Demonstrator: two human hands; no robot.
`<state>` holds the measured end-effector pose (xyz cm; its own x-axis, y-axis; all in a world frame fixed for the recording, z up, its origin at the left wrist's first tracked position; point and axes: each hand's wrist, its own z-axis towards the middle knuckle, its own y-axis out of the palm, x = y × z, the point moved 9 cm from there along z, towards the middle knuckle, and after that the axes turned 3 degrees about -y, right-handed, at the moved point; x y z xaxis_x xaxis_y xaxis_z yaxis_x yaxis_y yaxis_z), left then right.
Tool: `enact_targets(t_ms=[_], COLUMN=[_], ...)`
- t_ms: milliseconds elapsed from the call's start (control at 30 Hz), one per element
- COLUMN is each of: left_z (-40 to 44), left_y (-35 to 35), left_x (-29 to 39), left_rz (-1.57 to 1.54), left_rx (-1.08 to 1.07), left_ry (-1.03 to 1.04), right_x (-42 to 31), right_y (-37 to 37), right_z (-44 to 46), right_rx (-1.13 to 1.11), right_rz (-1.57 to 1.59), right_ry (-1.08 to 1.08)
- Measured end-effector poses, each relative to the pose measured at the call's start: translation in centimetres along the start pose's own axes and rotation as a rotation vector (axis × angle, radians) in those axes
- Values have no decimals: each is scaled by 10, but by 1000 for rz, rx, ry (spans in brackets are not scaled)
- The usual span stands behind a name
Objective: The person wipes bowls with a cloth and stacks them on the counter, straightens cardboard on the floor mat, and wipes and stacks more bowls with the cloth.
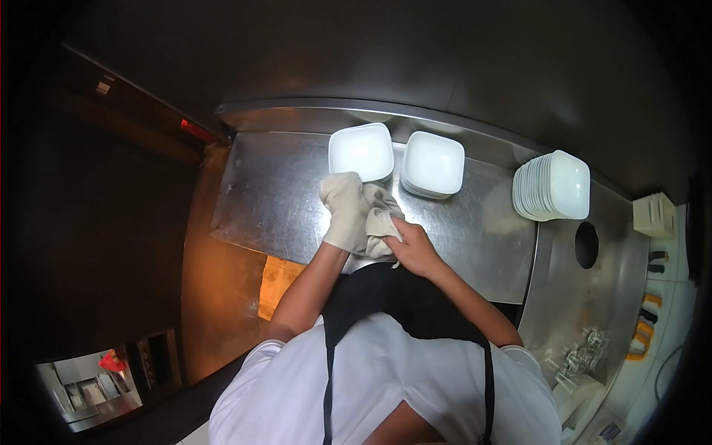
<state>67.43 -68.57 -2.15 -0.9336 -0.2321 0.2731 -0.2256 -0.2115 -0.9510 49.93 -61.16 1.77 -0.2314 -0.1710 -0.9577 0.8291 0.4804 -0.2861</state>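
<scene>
A beige cloth (382,219) covers my left hand (343,211), so its fingers do not show. My right hand (415,248) grips the loose part of the same cloth, with the fingers closed on it. Just beyond the wrapped hand is a stack of white square bowls (361,150) on the steel counter (274,178). A second stack of white square bowls (434,162) stands to its right.
A taller, leaning stack of white dishes (552,185) is at the right, beside a round dark hole (587,245) in the steel surface. Glasses (582,360) stand at the lower right, near yellow-and-black handles (640,341). A white holder (654,215) is at the far right.
</scene>
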Motion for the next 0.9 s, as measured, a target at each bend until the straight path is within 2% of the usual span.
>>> enact_targets(t_ms=[33,100,200,233,300,367,400,433,467,500,567,633,667,733,800,900], left_z=[-4,-8,-6,-11,-16,-36,-19,-27,-38,-49,-58,-57,-53,-55,-60,-70], left_y=[-12,-18,-12,-14,-17,-5,-13,5,-8,-24,-42,-64,-57,-54,-58,-70], left_x=[11,16,10,6,-8,-1,-10,-16,-4,12,15,7,-10,-21,-6,36], left_rz=[-23,-120,-429,-593,-1114,-1771,-1594,-1773,-1948,-2118,-2189,-2115,-2188,-2146,-2121,-2132], left_rx=[137,262,223,210,98,-139,-238,-378,-525,-677,-623,-660,-410,-375,-458,-644], left_ry=[87,151,129,152,-127,-783,-407,-407,-401,-390,-593,-469,-584,-592,-552,-467], right_x=[6,15,14,8,-1,-19,-16,-12,-8,11,52,46,36,24,20,0], right_y=[0,-1,-8,-19,-43,-77,-86,-96,-105,-115,-124,-131,-132,-138,-145,-130], right_z=[-2,-4,-5,-4,-5,1,7,11,14,19,26,25,25,27,23,7], right_rx=[-2,-11,-100,4,219,417,404,391,378,299,138,178,202,285,397,423], right_rz=[-27,-85,-257,-350,-534,-828,-905,-982,-1059,-963,-764,-674,-668,-616,-521,-417], right_ry=[9,26,101,9,-173,-318,-342,-365,-389,-320,-190,-257,-261,-234,-169,-152])
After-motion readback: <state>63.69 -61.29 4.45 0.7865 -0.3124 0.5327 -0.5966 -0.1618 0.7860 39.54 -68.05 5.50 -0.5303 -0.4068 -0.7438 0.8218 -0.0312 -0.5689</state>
